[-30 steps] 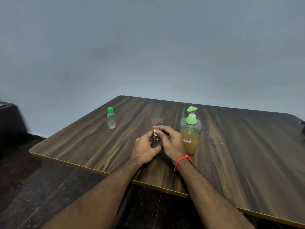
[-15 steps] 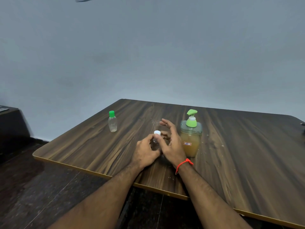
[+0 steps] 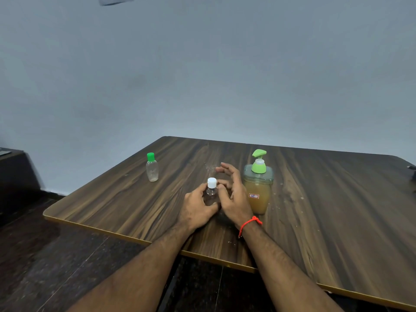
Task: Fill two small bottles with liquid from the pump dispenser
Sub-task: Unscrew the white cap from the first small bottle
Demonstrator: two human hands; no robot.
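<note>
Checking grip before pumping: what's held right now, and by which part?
The left hand holds the white-capped bottle by its body, upright on the table. The right hand is open beside it, fingers spread, holding nothing.

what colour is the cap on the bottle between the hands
White cap, clearest in the head view.

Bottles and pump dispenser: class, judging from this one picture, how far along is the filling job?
Nothing looks filled yet. The green-capped bottle stands apart, clear and capped. In hand: the left hand grips the white-capped bottle on the table, cap on, while the right hand is open beside it. Left: uncap both and pump in the amber liquid from the pump dispenser.
</note>
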